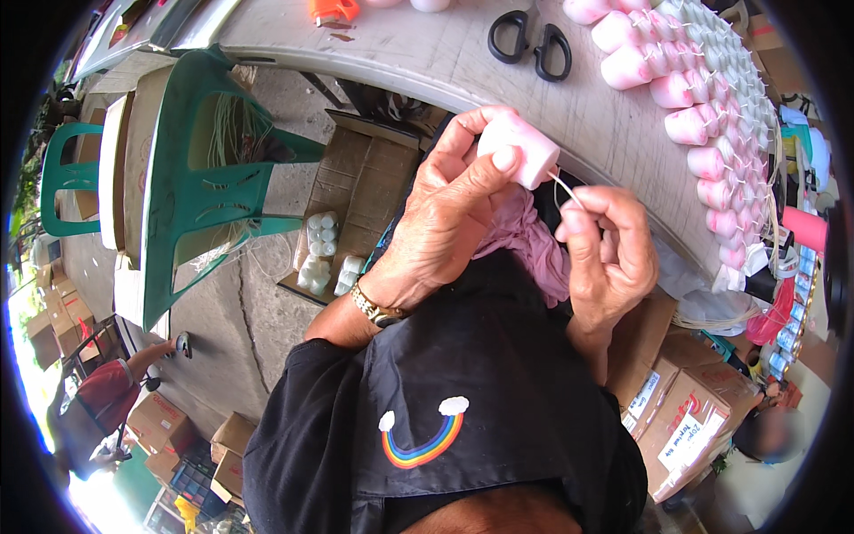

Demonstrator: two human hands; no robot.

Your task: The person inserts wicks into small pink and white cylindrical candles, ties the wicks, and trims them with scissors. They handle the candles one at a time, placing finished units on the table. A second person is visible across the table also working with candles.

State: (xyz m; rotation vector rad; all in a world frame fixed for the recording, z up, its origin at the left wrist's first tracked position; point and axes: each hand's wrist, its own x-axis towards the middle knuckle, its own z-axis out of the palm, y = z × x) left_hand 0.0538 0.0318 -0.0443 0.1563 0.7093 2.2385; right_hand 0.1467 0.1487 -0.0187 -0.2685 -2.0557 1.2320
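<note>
My left hand (431, 209) grips a short pink candle (534, 149) between thumb and fingers, above my lap by the table's edge. From its end comes a thin white wick (559, 182). Thumb and forefinger of my right hand (609, 254) pinch that wick close to the candle. A pink cloth (531, 233) hangs below both hands. At the right of the table (382, 67), many similar pink candles (689, 125) lie in stacked rows, white wicks sticking out. Black-handled scissors (529, 46) rest on the tabletop beyond my hands.
An orange tool (334, 9) lies at the far table edge. To my left are a green plastic chair (205, 178) with hanging cords and a cardboard box (360, 169) holding pale wrapped cylinders (320, 238). Cardboard boxes (685, 405) stand at right. A person (107, 392) is at far left.
</note>
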